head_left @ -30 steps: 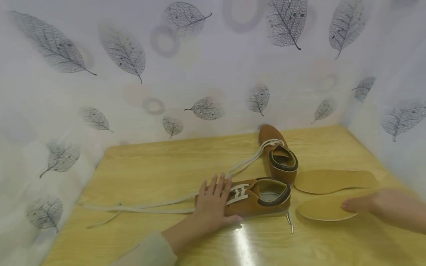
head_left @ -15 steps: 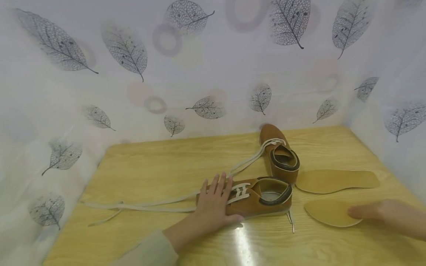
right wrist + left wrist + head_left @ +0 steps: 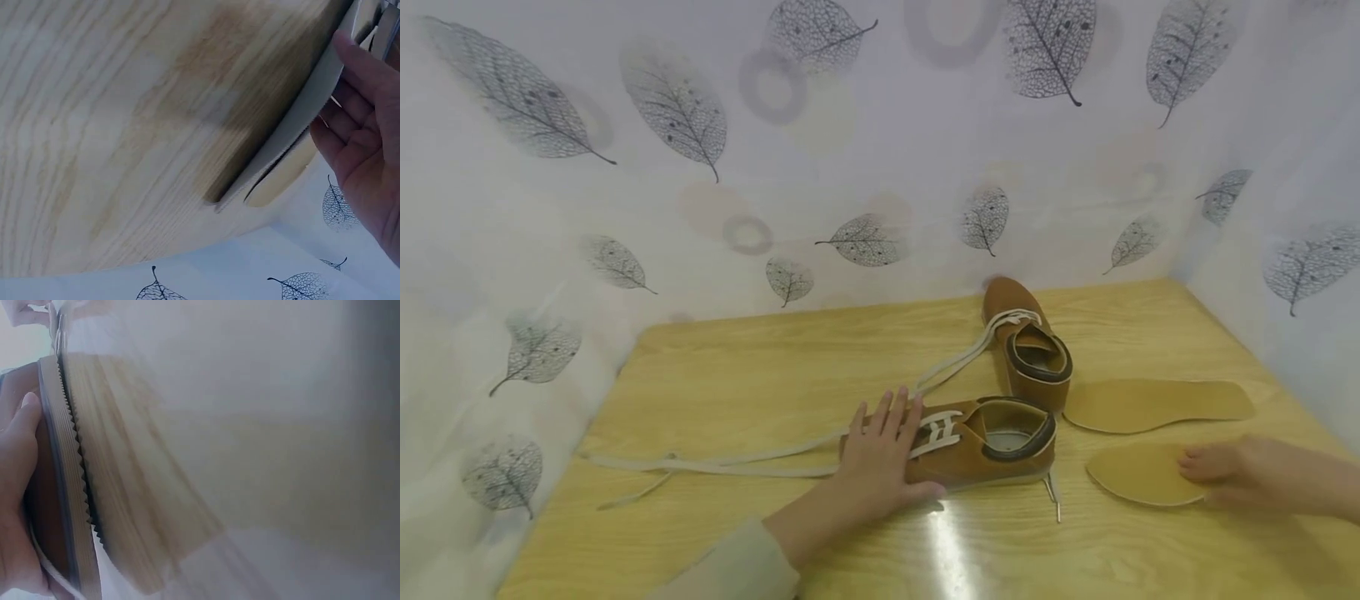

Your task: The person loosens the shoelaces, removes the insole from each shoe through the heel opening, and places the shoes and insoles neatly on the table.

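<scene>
A brown lace-up shoe (image 3: 973, 468) lies with its toe to the left in the head view. My left hand (image 3: 880, 471) rests across its front, fingers extended over the upper; in the left wrist view the thumb (image 3: 26, 422) lies along its side above the ribbed sole (image 3: 72, 469). On the right, a tan insole (image 3: 1138, 477) is pinched by my right hand (image 3: 1258, 475). The right wrist view has the thumb (image 3: 369, 65) on one face of that insole (image 3: 300, 109) and fingers at the other; its end near my hand is hidden.
A second brown shoe (image 3: 1011, 302) stands behind, toe to the back, touching or nearly touching the first. Another insole (image 3: 1165, 406) lies flat behind the held one. Long pale laces (image 3: 737, 468) trail left across the wooden table (image 3: 775, 367). Leaf-patterned sheeting (image 3: 887, 150) encloses back and sides.
My right hand has shifted the near insole slightly right, away from the shoe's heel, and more of its fingers show on it now. The left hand and both shoes stay put.
</scene>
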Demonstrator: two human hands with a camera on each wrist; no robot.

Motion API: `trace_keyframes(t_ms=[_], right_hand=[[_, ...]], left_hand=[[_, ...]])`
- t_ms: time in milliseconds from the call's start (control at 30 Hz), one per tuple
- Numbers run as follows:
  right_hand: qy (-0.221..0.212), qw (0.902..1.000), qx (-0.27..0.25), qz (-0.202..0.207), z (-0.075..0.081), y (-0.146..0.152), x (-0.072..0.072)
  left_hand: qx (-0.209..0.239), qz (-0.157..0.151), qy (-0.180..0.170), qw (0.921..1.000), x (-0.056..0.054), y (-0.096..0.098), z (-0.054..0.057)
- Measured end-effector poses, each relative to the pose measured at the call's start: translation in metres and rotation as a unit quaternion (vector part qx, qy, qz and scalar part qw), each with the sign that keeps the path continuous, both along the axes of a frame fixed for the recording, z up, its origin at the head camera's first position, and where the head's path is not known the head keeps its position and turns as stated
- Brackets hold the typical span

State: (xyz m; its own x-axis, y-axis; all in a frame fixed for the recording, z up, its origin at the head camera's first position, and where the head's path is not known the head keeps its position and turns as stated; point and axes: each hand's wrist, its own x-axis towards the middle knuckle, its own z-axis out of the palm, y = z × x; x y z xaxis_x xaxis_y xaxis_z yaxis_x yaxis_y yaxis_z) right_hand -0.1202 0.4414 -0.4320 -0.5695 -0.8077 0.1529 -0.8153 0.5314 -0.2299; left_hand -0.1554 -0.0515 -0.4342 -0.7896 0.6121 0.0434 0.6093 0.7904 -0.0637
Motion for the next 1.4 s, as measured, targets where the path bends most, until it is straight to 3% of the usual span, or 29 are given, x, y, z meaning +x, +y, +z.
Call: trace_keyframes(t_ms=[100,167,233,333,400,433,500,533,600,633,667,700,733,767,800,833,867,900,967,1100,1133,1167,1200,1267,1300,1400], right_hand=[[-0.074,0.9951,0.05,-0.043,0.011,-0.01,-0.002],[-0.139,0.9838,0.069,-0.089,0.02,-0.017,-0.003],[-0.178,0.9744,0.06,-0.123,0.028,-0.025,-0.004],[-0.21,0.9664,0.032,-0.144,0.04,-0.033,-0.009],[-0.22,0.9653,0.021,-0.14,0.046,-0.036,-0.013],[-0.238,0.9607,0.018,-0.141,0.049,-0.038,-0.015],[-0.278,0.9502,0.009,-0.141,0.054,-0.042,-0.02],[-0.302,0.9428,0.003,-0.14,0.057,-0.044,-0.022],[-0.343,0.9282,-0.006,-0.145,0.064,-0.051,-0.027],[-0.363,0.9209,-0.016,-0.14,0.067,-0.055,-0.03],[-0.378,0.9151,-0.022,-0.138,0.07,-0.059,-0.033],[-0.392,0.9098,-0.032,-0.132,0.072,-0.063,-0.036],[-0.409,0.9033,-0.043,-0.123,0.076,-0.067,-0.038],[-0.418,0.8997,-0.048,-0.116,0.078,-0.072,-0.041],[-0.431,0.8939,-0.054,-0.112,0.08,-0.076,-0.044],[-0.44,0.8887,-0.057,-0.117,0.082,-0.081,-0.046],[-0.452,0.8817,-0.06,-0.122,0.083,-0.086,-0.048],[-0.463,0.8754,-0.064,-0.124,0.085,-0.09,-0.05],[-0.49,0.8574,-0.067,-0.141,0.088,-0.098,-0.053],[-0.54,0.8176,-0.099,-0.175,0.097,-0.114,-0.058],[-0.545,0.8109,-0.106,-0.184,0.099,-0.118,-0.059],[-0.547,0.8062,-0.111,-0.195,0.101,-0.122,-0.059],[-0.548,0.8033,-0.115,-0.204,0.103,-0.127,-0.06],[-0.541,0.8046,-0.115,-0.217,0.106,-0.136,-0.061],[-0.536,0.8069,-0.114,-0.221,0.108,-0.141,-0.061],[-0.515,0.8189,-0.103,-0.232,0.115,-0.156,-0.065]], left_hand=[[-0.001,-0.008,-0.008,0.9999,-0.002,-0.003,0.003],[0.006,-0.015,-0.019,0.9997,-0.002,-0.005,0.006],[0.022,-0.026,-0.027,0.9991,-0.002,-0.007,0.01],[0.059,-0.069,-0.012,0.9958,0.0,-0.007,0.018],[0.099,-0.115,0.029,0.9879,0.001,-0.005,0.023],[0.129,-0.146,0.057,0.9792,0.001,-0.004,0.025],[0.203,-0.211,0.119,0.9487,0.0,0.0,0.027],[0.247,-0.242,0.15,0.9262,-0.001,0.002,0.027],[0.337,-0.293,0.169,0.8787,0.0,0.008,0.027],[0.377,-0.31,0.155,0.8586,0.002,0.011,0.027],[0.416,-0.315,0.122,0.8443,0.006,0.014,0.027],[0.456,-0.302,0.051,0.8358,0.012,0.017,0.028],[0.497,-0.278,-0.036,0.8211,0.018,0.02,0.029],[0.535,-0.233,-0.133,0.8012,0.025,0.023,0.03],[0.567,-0.172,-0.226,0.7729,0.031,0.026,0.031],[0.594,-0.105,-0.307,0.7363,0.038,0.03,0.032],[0.613,-0.035,-0.378,0.6924,0.044,0.035,0.034],[0.626,0.033,-0.439,0.6434,0.049,0.039,0.035],[0.632,0.125,-0.52,0.5612,0.056,0.047,0.039],[0.645,0.233,-0.618,0.385,0.067,0.057,0.044],[0.648,0.249,-0.63,0.349,0.069,0.059,0.045],[0.651,0.262,-0.638,0.318,0.07,0.06,0.046],[0.655,0.272,-0.643,0.2891,0.071,0.061,0.046],[0.664,0.285,-0.646,0.2455,0.072,0.064,0.044],[0.669,0.287,-0.646,0.2289,0.072,0.066,0.043],[0.684,0.286,-0.64,0.2006,0.069,0.073,0.038]])
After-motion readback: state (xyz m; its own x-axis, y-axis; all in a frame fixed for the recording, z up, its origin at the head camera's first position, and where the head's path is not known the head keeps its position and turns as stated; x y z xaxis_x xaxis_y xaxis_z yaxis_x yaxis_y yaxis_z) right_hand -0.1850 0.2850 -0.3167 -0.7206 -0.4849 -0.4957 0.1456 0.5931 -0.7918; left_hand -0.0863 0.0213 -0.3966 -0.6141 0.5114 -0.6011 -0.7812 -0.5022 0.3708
